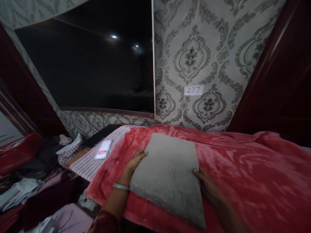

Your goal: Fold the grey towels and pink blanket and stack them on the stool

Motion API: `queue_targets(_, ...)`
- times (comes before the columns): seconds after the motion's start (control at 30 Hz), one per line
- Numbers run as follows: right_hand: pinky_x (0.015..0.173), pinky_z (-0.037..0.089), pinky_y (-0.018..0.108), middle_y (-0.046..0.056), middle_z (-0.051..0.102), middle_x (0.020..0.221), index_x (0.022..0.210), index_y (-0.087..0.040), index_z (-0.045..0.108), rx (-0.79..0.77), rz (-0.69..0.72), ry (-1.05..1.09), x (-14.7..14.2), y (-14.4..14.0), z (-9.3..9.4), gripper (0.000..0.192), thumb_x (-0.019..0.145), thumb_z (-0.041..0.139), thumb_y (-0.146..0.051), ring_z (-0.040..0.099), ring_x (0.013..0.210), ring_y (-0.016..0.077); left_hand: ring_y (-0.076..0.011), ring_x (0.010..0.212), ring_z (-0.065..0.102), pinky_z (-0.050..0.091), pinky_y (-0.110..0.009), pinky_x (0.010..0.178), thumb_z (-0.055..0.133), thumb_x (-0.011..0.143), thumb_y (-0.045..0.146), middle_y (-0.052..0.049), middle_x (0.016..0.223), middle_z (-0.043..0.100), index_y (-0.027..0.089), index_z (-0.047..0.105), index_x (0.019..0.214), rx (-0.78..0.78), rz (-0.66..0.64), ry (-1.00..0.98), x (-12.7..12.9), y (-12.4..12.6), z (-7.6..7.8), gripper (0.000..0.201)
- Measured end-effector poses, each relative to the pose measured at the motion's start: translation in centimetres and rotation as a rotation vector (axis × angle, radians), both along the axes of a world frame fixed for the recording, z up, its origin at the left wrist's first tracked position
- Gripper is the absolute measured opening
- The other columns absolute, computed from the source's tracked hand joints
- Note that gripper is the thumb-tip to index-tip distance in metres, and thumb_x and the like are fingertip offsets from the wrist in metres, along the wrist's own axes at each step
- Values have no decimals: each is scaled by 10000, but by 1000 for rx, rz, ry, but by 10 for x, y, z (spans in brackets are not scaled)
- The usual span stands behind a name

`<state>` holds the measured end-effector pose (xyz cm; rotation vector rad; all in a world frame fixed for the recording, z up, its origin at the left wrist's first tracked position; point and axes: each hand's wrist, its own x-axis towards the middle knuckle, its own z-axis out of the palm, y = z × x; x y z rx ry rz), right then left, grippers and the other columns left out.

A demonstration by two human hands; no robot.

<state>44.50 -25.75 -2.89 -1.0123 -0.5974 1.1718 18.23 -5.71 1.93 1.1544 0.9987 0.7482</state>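
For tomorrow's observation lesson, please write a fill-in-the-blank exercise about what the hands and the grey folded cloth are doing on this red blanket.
1. The grey folded cloth lies on a ____ blanket.
2. The left hand touches the cloth's ____ edge.
3. A bangle sits on the ____ wrist.
4. The paper label on the wallpaper reads ____.

Missing words: red; left; left; 277
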Motion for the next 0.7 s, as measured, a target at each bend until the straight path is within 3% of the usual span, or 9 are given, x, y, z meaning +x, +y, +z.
queue_targets(0.23,1014,513,517,123,707,1269,1369,-254,605,-1,16,-1,5,2,-9,798,664,858,-528,653,1177,355,-273,881,722,577,-342,770,804,689,204,-63,863,784,210,757,983,-24,52,-4,3,-2,3,298)
queue_targets(0.47,1022,509,507,105,659,1357,1462,-296,523,14,1,-4,-2,0,2,864,686,840,-505,629,1217,352,-282,880,712,569,-372,809,849,630,294,-58,863,778,218,756,916,-9,-25,-45,3,0,2,310)
queue_targets(0.57,1045,496,497,72,607,1430,1540,-355,413,28,-94,-23,-6,0,4,953,693,831,-486,586,1279,338,-309,958,707,564,-378,827,888,569,360,-54,1011,780,247,758,1022,24,-99,-135,1,0,-3,485)
queue_targets(0.7,1076,463,425,29,467,1563,1577,-389,329,35,-147,-58,-6,3,5,1027,689,839,-471,516,1357,288,-322,1052,699,570,-410,876,901,539,387,-63,1220,732,298,648,1327,69,-131,-145,-5,1,-4,833)
